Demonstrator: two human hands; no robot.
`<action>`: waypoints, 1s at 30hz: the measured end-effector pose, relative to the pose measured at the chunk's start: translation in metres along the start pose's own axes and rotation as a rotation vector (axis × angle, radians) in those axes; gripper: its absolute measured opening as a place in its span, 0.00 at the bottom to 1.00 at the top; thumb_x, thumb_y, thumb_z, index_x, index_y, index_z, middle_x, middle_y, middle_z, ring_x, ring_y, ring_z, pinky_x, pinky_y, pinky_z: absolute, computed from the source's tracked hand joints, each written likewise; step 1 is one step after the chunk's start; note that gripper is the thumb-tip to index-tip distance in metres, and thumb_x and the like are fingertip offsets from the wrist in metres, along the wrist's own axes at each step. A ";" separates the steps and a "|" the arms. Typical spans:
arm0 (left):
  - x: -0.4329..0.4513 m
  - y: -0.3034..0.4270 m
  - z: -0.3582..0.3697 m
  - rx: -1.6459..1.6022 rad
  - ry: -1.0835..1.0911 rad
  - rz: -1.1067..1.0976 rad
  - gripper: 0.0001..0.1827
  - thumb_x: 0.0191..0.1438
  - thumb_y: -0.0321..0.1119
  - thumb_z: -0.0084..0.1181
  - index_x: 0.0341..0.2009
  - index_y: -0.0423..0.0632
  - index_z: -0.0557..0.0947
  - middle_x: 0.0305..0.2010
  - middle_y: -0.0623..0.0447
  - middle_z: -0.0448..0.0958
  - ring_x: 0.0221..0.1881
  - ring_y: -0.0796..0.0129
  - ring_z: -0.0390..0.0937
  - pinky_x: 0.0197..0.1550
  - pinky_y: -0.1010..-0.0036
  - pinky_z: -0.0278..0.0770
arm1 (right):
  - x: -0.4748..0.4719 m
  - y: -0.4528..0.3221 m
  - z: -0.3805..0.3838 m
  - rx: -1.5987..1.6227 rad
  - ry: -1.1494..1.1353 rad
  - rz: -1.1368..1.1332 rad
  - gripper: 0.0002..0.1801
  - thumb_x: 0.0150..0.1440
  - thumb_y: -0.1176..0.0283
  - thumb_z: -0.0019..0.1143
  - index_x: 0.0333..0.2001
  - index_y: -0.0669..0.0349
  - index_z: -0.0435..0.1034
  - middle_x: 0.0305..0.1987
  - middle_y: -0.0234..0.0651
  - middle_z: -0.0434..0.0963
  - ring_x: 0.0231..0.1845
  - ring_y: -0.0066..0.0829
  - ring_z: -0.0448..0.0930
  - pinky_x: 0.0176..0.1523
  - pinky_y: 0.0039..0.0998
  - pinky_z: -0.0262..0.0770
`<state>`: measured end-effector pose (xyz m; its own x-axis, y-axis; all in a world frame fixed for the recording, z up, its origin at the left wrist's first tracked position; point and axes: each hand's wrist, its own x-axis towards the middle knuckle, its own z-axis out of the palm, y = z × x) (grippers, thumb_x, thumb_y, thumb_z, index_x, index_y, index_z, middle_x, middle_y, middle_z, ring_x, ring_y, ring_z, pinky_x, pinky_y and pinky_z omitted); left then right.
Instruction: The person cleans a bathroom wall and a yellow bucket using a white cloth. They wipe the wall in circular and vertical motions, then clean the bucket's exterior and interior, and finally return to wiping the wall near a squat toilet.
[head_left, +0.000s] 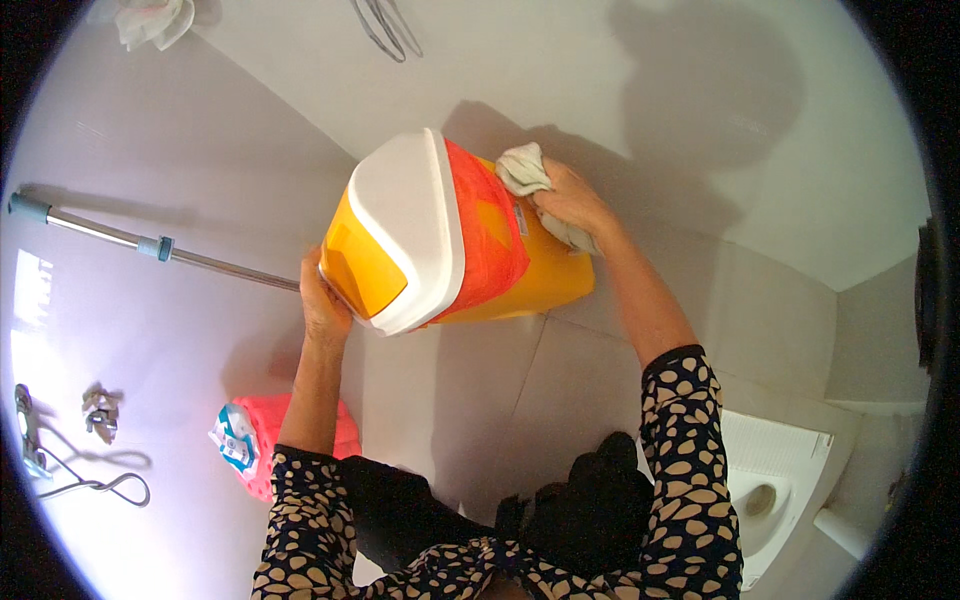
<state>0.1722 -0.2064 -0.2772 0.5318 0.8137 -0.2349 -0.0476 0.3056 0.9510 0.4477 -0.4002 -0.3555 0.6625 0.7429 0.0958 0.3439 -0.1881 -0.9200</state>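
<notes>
A yellow plastic bin (559, 281) with a white lid (401, 180) is held up on its side in front of me. Red plastic, seemingly the edge of a bin liner (480, 225), is folded out below the lid. My left hand (322, 296) grips the lid end beside its yellow flap (366, 262); most of the fingers are hidden. With my right hand (570, 199) I press a pale cloth (523, 169) against the bin's upper side. Part of the cloth hangs below the hand, near a small label (520, 220).
A metal pole (225, 262) leans along the left wall. Below it stands a pink basket (262, 420) with a white-and-blue packet (236, 439). A squat toilet (772, 495) is set into the floor at right. A shower hose (97, 484) hangs at lower left.
</notes>
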 end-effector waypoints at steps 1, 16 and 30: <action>0.001 -0.002 -0.009 0.003 -0.064 -0.010 0.36 0.55 0.60 0.39 0.56 0.42 0.65 0.54 0.43 0.69 0.55 0.55 0.67 0.57 0.61 0.63 | -0.010 -0.015 -0.007 0.045 -0.085 0.076 0.23 0.47 0.74 0.49 0.50 0.61 0.65 0.46 0.46 0.74 0.45 0.40 0.75 0.50 0.38 0.69; 0.054 0.033 0.056 0.421 -0.143 0.252 0.32 0.54 0.59 0.45 0.42 0.38 0.77 0.41 0.45 0.76 0.37 0.65 0.75 0.38 0.73 0.74 | -0.130 0.023 0.053 0.413 0.171 0.115 0.32 0.46 0.80 0.51 0.57 0.65 0.56 0.54 0.44 0.68 0.57 0.41 0.69 0.60 0.37 0.62; -0.008 -0.004 0.006 0.216 0.258 -0.068 0.32 0.47 0.47 0.53 0.53 0.43 0.67 0.53 0.48 0.62 0.54 0.57 0.62 0.53 0.47 0.59 | -0.159 0.045 0.038 0.532 0.368 0.218 0.31 0.46 0.79 0.46 0.57 0.64 0.57 0.54 0.42 0.68 0.55 0.37 0.70 0.57 0.33 0.66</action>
<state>0.1736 -0.2173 -0.2781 0.2949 0.9017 -0.3163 0.1756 0.2742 0.9455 0.3328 -0.5023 -0.4269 0.8952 0.4391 -0.0763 -0.1343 0.1024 -0.9856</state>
